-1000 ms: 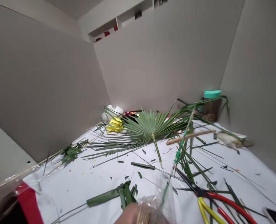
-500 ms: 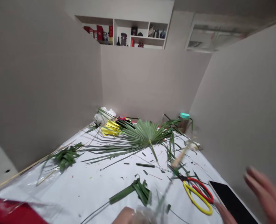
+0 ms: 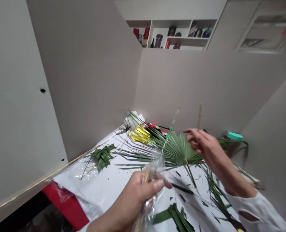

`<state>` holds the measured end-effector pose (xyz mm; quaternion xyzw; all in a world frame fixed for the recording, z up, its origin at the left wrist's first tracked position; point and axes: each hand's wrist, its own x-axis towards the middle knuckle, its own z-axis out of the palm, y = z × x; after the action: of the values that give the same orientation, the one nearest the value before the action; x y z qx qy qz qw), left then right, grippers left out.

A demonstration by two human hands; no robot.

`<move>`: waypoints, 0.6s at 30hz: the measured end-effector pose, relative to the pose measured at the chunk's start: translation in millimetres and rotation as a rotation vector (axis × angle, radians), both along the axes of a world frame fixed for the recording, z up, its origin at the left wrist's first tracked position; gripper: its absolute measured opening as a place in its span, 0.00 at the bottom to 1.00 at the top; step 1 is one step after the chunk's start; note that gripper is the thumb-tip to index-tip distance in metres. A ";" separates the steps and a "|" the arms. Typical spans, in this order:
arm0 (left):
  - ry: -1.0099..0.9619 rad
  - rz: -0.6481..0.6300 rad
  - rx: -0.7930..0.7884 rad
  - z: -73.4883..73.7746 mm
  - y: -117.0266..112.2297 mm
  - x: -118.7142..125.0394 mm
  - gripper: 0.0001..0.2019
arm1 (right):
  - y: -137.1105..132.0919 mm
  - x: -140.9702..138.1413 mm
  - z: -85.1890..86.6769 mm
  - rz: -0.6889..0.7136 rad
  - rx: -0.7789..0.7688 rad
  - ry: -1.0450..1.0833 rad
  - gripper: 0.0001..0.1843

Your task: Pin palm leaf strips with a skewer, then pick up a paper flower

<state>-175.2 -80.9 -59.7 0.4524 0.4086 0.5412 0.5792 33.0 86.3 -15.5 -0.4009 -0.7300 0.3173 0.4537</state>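
Note:
My left hand (image 3: 145, 190) is closed around a clear plastic bag (image 3: 161, 161) with thin wooden sticks (image 3: 146, 175) inside. The bag's narrow, green-marked end points up and away. My right hand (image 3: 199, 141) is raised over the fan-shaped palm leaf (image 3: 176, 151), its fingers bent together. A blurred light-brown stick (image 3: 200, 116) rises just above those fingers and appears to be held in them; the grip itself is partly hidden. Below my left hand lies a folded green leaf piece (image 3: 179, 217) on the white-covered table.
A bundle of woven green leaves (image 3: 104, 156) lies at the left on plastic wrap. Yellow cloth (image 3: 140, 134) and a white plastic bag (image 3: 134, 120) are at the back. A teal-lidded container (image 3: 234, 136) stands back right. Leaf strips (image 3: 215, 187) litter the right side. Grey partitions (image 3: 89, 80) surround the table.
The view has swung right-to-left, so the table sits further right. My left hand has risen with the bag. My right hand has moved inward from the right edge, now with bent fingers.

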 end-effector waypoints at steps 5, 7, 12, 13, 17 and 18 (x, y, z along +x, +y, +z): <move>0.089 0.058 0.100 -7.4 57.8 -9.9 0.13 | -17.2 -84.8 -24.1 0.389 -0.258 0.043 0.20; 0.113 0.133 0.132 -9.6 76.0 -17.7 0.15 | -16.4 -109.7 -32.7 0.443 -0.265 0.074 0.18; 0.125 0.341 0.113 -11.7 97.5 -48.7 0.19 | 24.3 -147.6 -37.4 0.450 -0.292 0.139 0.19; 0.120 0.397 0.103 -11.6 99.2 -56.3 0.19 | 37.0 -154.3 -36.1 0.443 -0.307 0.144 0.19; 0.091 0.748 0.150 -10.3 101.8 -84.0 0.20 | 93.7 -189.5 -23.9 0.392 -0.352 0.176 0.20; 0.081 0.830 0.178 -10.2 101.8 -88.7 0.20 | 107.8 -200.9 -19.2 0.380 -0.346 0.189 0.20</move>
<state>-264.0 20.9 -69.9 0.3186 0.5304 0.7433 0.2543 -167.9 194.1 -34.7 -0.2970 -0.6814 0.5526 0.3769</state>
